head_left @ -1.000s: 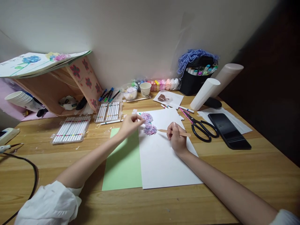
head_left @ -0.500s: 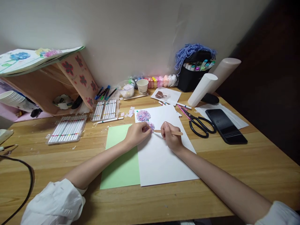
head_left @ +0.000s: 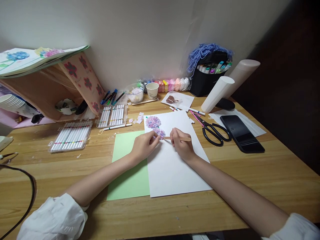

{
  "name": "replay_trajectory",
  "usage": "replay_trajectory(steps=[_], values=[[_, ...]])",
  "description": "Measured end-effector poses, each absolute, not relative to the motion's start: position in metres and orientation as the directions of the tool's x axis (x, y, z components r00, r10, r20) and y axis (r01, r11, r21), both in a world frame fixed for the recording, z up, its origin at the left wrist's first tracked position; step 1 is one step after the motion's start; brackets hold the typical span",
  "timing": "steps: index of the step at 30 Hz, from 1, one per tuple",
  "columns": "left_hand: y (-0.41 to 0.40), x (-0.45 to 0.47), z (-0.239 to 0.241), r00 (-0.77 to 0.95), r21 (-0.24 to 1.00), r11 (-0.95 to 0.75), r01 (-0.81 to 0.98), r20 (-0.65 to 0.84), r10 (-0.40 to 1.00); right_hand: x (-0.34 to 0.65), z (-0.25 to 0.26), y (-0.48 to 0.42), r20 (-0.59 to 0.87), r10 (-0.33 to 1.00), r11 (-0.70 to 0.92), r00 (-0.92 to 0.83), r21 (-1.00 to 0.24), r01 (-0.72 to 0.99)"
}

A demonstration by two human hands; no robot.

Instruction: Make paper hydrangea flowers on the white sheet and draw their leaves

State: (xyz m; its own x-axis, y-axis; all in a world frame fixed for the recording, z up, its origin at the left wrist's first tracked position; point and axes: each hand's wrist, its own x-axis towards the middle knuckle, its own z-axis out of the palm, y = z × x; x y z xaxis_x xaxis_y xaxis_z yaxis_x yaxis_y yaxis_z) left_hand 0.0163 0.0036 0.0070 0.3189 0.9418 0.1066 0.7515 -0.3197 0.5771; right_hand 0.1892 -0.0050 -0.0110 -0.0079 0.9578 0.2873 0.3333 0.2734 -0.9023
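Note:
A sheet of white paper [head_left: 177, 173] lies over a green sheet [head_left: 128, 181] on the wooden table. Near its upper left corner are two round, textured pink-purple flower heads [head_left: 153, 122]. My right hand [head_left: 182, 143] grips a flat wooden craft stick [head_left: 185, 139], whose tip reaches the lower flower's right edge. My left hand [head_left: 145, 146] rests at the lower flower, thumb and fingers pinched together beside the stick's tip; anything between them is too small to make out.
Black-handled scissors [head_left: 213, 131] and a phone [head_left: 242, 133] lie to the right. White marker sets [head_left: 71, 136], paper scraps [head_left: 140, 118], a clear bowl [head_left: 135, 95] and a paper cup [head_left: 152, 90] stand left and behind. White tubes [head_left: 217, 95] and a black marker holder [head_left: 205, 80] are at the back right.
My left hand has drawn slightly down and left, showing more of the lower flower. My right hand still holds the craft stick, tilted a little differently. The view has shifted slightly.

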Motion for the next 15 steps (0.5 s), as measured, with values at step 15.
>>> replay_trajectory(steps=[15], values=[[-0.013,0.007,-0.003,0.462,0.531,-0.434,0.727,0.089,0.882,0.184,-0.010,0.003,0.148,0.970,0.127,0.192,-0.985,0.117]])
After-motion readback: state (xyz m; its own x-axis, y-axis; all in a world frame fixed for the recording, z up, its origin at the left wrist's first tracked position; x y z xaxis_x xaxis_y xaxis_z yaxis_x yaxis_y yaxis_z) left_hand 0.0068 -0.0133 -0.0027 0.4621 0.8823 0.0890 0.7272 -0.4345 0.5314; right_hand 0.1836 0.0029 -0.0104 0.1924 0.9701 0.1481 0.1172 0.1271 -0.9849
